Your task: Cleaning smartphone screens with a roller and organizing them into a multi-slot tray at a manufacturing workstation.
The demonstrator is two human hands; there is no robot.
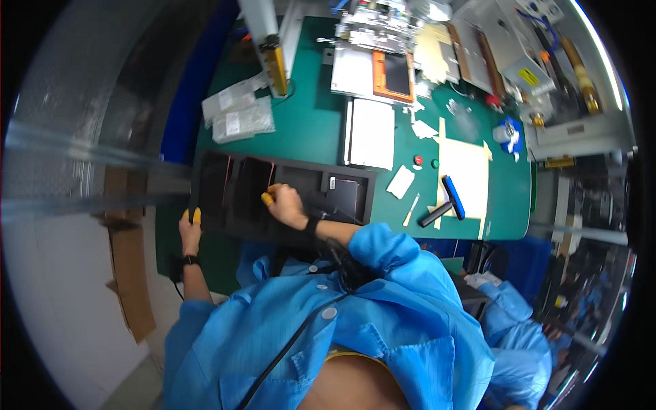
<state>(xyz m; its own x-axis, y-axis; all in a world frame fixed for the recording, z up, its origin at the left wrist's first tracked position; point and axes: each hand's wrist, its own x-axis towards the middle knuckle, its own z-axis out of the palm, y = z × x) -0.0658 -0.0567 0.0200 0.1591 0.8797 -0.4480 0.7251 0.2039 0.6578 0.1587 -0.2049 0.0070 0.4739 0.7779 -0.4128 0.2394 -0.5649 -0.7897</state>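
Item: your left hand (191,231), at the left front corner of the black tray (369,199); fingertips at its edge, grip or mere contact unclear. Item: first dark panel (216,181), within the tray's left end. Item: second dark panel (254,183), at the tray's next compartment rightward. Item: your right hand (288,208), over the tray's middle; fingers curled, tips at the second panel's right edge, pinch unconfirmed. Item: third dark panel (345,198), within the tray's right end. Progress, by judgement: first and third housed; second under handling, its seating unsettled; remainder undeterminable. Second panel's long axis: running away from you, far end leaning slightly right, top end indistinguishable
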